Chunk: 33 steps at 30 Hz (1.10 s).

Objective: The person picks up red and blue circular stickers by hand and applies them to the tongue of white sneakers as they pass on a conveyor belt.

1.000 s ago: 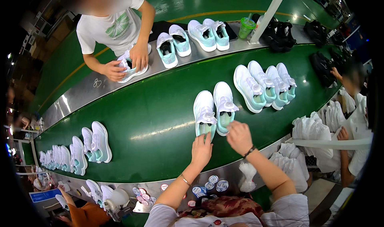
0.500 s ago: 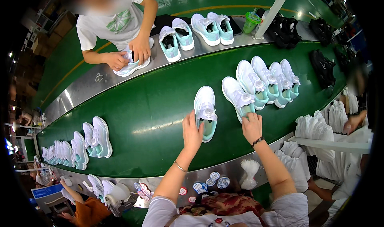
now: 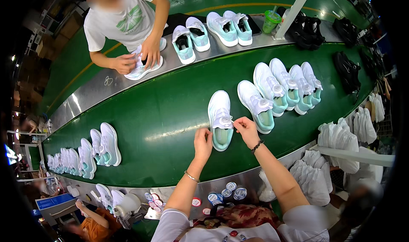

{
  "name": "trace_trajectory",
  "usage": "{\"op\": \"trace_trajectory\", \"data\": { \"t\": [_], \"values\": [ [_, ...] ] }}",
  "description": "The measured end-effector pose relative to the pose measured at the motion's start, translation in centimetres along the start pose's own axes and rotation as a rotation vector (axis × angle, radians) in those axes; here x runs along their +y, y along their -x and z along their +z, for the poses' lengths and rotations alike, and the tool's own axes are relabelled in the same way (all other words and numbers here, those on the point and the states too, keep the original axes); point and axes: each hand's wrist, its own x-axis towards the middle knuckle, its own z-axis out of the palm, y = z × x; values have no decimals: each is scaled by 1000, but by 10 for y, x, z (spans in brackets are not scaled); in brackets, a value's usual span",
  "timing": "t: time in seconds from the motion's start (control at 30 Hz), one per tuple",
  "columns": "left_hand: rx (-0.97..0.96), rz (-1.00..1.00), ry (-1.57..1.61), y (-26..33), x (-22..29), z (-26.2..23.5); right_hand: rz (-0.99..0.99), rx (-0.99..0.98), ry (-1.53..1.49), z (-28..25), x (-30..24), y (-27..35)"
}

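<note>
A white and mint sneaker (image 3: 220, 110) with a round dial on its tongue lies toe away on the green belt in front of me. My right hand (image 3: 247, 130) pinches a thin white cord at the sneaker's right side, beside the dial. Close to the left side of its heel is my left hand (image 3: 203, 143), fingers curled in; what they hold, if anything, is hidden. To the right, another white and mint sneaker (image 3: 255, 105) lies untouched, heading a group of similar sneakers (image 3: 279, 86).
More white sneakers (image 3: 104, 146) line the green belt (image 3: 166, 114) at left. Across it, a person handles a sneaker (image 3: 145, 69) on the metal ledge; other sneakers (image 3: 198, 33) and a green cup (image 3: 270, 22) stand there. Round stickers (image 3: 217, 197) lie near me. White-wrapped items (image 3: 338, 139) hang right.
My right hand has left the right-hand sneaker and moved left to pinch the cord on the middle sneaker. My left hand has slid slightly down toward the heel, its fingers now curled.
</note>
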Motion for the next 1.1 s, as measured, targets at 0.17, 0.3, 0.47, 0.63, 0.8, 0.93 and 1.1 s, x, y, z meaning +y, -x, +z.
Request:
{"op": "trace_trajectory", "data": {
  "t": [0.17,0.3,0.47,0.63,0.8,0.93,1.1],
  "values": [
    [-42,-82,13,7,10,8,56,83,-202,6,0,16],
    [-91,-126,-132,5,-3,9,51,126,-255,-4,-6,22],
    [-58,-52,-178,7,-11,13,127,186,-128,-28,1,35],
    [103,16,-261,7,-15,2,173,143,-101,-31,7,58],
    [96,-31,-306,13,-38,-33,150,170,14,-70,10,99],
    [65,-71,-228,31,-36,-48,64,233,326,-112,18,141],
    [131,-58,-313,101,1,-57,-6,253,617,-141,31,214]
  ]
}}
